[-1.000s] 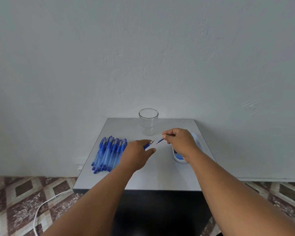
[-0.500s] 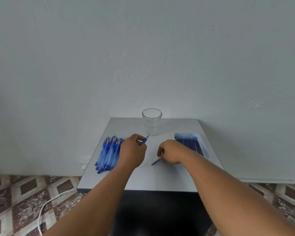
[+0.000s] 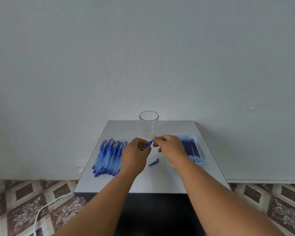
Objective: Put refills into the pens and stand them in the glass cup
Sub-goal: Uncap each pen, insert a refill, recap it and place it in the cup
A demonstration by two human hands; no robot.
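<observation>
Pens lie heaped at the desk's left, refills in the tray at right, and the glass cup stands empty behind. We judge the first pen is being opened: our left hand grips a blue pen body; our right hand pinches at its end. A small blue piece lies below. Next we need a refill.

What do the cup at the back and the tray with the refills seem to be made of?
Glass cup: clear and smooth, the wall and table show through it; the look fits glass, though clear plastic would look alike.
Tray: probably plastic, pale and glossy, with a rounded moulded rim and slightly see-through walls.
</observation>
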